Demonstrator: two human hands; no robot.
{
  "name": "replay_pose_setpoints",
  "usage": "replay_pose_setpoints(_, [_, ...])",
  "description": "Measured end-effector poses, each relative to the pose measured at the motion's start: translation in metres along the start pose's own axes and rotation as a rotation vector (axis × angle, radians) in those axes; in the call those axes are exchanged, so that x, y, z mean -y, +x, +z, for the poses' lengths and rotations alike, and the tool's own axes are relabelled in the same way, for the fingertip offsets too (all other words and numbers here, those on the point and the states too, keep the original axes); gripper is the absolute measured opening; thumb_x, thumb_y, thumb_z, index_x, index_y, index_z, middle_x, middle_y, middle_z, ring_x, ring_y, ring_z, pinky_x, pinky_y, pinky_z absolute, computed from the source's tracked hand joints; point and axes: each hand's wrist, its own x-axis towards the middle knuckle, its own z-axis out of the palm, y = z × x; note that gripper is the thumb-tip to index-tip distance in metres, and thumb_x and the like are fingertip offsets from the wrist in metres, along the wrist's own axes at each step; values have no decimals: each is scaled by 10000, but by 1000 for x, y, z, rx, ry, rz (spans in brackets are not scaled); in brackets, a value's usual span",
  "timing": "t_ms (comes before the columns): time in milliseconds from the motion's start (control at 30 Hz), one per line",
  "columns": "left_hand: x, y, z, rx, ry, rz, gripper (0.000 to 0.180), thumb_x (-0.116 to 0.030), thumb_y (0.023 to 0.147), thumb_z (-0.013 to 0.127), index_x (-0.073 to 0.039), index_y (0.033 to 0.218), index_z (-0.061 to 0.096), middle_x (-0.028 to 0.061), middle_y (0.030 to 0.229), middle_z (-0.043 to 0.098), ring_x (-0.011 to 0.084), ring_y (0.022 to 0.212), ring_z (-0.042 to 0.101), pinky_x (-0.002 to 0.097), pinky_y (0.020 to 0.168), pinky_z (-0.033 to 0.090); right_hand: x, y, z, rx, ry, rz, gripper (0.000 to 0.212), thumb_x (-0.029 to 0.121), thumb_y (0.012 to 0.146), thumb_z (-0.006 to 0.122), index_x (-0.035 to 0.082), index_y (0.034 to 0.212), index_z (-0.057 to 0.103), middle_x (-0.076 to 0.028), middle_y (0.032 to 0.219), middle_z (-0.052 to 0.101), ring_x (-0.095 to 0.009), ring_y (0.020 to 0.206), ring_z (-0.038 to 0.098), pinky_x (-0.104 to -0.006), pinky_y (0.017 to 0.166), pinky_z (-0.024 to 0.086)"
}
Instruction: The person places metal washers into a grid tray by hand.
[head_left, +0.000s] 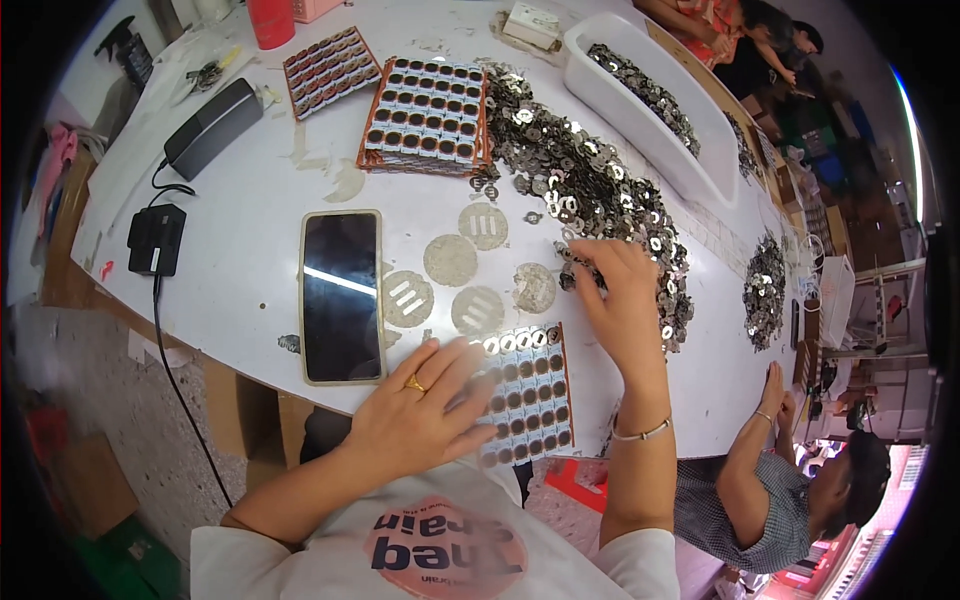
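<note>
A panel [528, 395] with rows of dark round parts on pale blue squares lies at the table's near edge. Shiny metal pieces sit along its far row. My left hand [415, 405], a ring on one finger, reaches over the panel's left side with fingers stretched and slightly blurred; nothing shows in it. My right hand [622, 285] is at the near left edge of a big heap of small metal pieces [600, 180]. Its thumb and fingers close around a few of these pieces, partly hidden by the fingers.
Left of the panel lies a phone [342, 295]. Round worn patches [450, 260] mark the tabletop. Farther back are a stack of similar panels [425, 115], another panel [331, 70], a white bin [700, 150] of metal pieces and a black adapter [156, 240]. A person [770, 490] sits at right.
</note>
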Motion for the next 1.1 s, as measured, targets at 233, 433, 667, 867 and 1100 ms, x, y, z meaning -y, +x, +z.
replay_pose_setpoints(233, [0,-1,4,-41,0,-6,503,-462,864,825,-100,1197,720,158,1428,629,330,1354,591,493,1160,464,10,44,37,-86,-69,-146,300,20,910,705,60,1206,735,-119,1049,743,-315,947,645,-440,888,520])
replay_pose_setpoints(433, [0,-2,3,-38,-12,-20,504,-456,879,817,-91,1210,712,162,1431,618,339,1349,589,494,1155,470,21,46,47,64,-146,-251,372,-18,869,694,52,1234,713,-130,1048,729,-322,1019,667,-417,902,573])
replay_pose_setpoints(667, [-1,-3,3,-54,-34,-32,488,-438,894,809,-86,1215,705,174,1422,622,341,1361,583,495,1153,477,31,29,32,71,172,-85,341,-50,880,722,59,1201,753,-123,973,727,-256,905,712,-369,810,594])
replay_pose_setpoints(867, [0,-4,2,-66,-59,-57,526,-424,884,811,-23,1204,692,185,1437,617,346,1366,580,497,1154,478,52,-8,5,340,953,392,156,-36,978,709,-6,1117,774,-48,1014,723,-113,850,677,-262,781,561])
replay_pose_setpoints(1100, [-1,-3,3,-46,-48,-54,551,-421,874,820,9,1191,686,182,1447,617,338,1368,580,486,1163,476,64,-47,-9,551,806,138,88,-15,999,710,-4,1072,760,-58,1033,720,-103,829,659,-246,759,552])
